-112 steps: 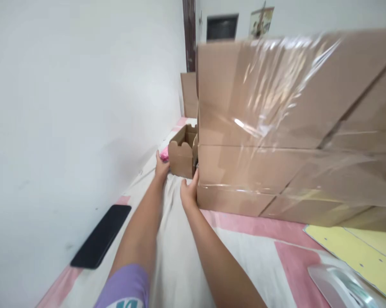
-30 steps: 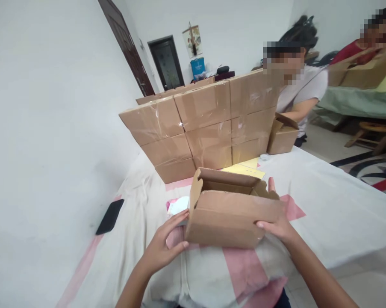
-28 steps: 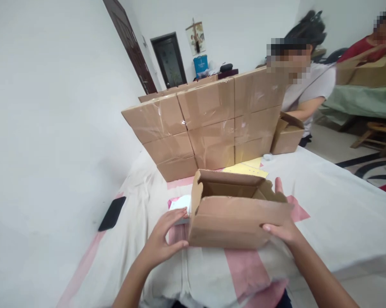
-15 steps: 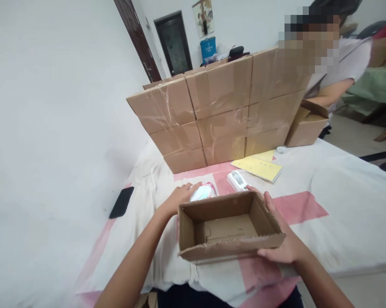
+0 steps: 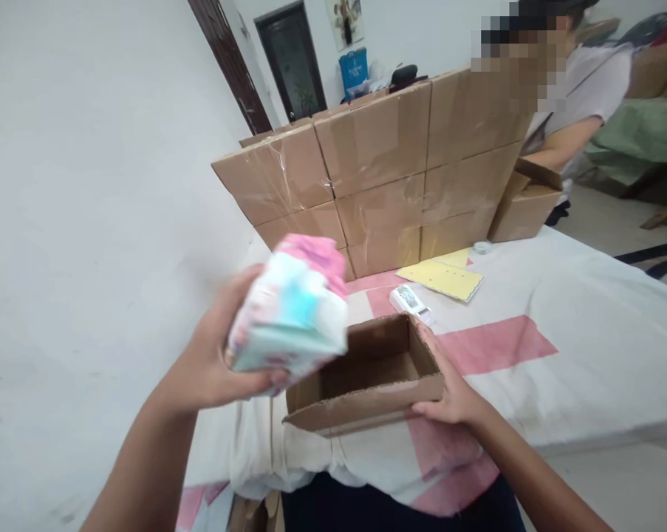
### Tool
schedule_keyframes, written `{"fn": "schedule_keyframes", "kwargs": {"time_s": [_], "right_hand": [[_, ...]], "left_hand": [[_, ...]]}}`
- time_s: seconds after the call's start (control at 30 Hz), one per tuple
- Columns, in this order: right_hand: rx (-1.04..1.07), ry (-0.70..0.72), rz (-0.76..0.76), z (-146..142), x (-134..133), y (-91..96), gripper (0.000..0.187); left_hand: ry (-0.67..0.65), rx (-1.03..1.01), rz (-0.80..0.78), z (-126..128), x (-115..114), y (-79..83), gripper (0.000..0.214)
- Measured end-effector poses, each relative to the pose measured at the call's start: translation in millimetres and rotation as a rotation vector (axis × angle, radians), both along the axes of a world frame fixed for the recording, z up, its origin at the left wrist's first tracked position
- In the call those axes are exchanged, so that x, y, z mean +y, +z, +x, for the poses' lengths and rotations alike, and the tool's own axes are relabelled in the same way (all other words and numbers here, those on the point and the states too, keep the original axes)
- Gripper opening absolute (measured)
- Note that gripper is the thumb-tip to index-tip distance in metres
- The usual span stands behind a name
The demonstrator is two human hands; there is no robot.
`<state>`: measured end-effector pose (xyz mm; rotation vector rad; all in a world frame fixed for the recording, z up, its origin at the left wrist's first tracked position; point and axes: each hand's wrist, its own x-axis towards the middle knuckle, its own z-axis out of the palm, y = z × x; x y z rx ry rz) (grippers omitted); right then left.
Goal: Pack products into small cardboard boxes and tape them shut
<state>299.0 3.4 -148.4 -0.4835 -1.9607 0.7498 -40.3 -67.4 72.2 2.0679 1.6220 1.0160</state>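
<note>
Raised above the left end of the cardboard box point(image 5: 360, 410), my left hand point(image 5: 216, 355) is closed around a soft plastic-wrapped package point(image 5: 289, 310) in white, pink and light blue. The package is a little blurred, and its exact kind cannot be read. My right hand point(image 5: 449, 384) grips the right end of the box, thumb at the near side and fingers at the far side. The box stands open at the top, and the part of its inside that shows holds nothing. The package hides its far left part.
Taped cartons point(image 5: 371, 162) are stacked like a wall behind. A white device with a small display point(image 5: 409, 301), yellow sheets point(image 5: 444, 279) and a roll of clear tape point(image 5: 481, 247) lie on the cloth-covered table point(image 5: 599, 355). A co-worker point(image 5: 588, 96) is near another open carton point(image 5: 527, 203).
My left hand has lifted the package from the table beyond the box, up and toward me. The box, with my right hand on it, has shifted left.
</note>
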Motion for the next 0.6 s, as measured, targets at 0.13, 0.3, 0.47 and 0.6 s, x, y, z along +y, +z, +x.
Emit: {"fn": "schedule_keyframes", "kwargs": {"time_s": [0.13, 0.3, 0.47, 0.6], "right_hand": [[-0.014, 0.025, -0.009, -1.9, 0.3, 0.0, 0.106], [-0.043, 0.039, 0.009, -1.7, 0.4, -4.2, 0.113], [-0.060, 0.037, -0.018, -1.6, 1.1, -6.6, 0.113], [-0.045, 0.060, -0.042, -2.9, 0.5, -7.2, 0.109]], "left_hand": [[-0.280, 0.313, -0.320, 44.0, -3.1, 12.2, 0.097], [-0.353, 0.425, -0.425, 58.9, 4.1, 13.0, 0.086], [-0.160, 0.565, -0.215, 61.0, 8.2, 3.3, 0.084], [-0.191, 0.693, -0.163, 69.9, 13.3, -14.7, 0.083]]}}
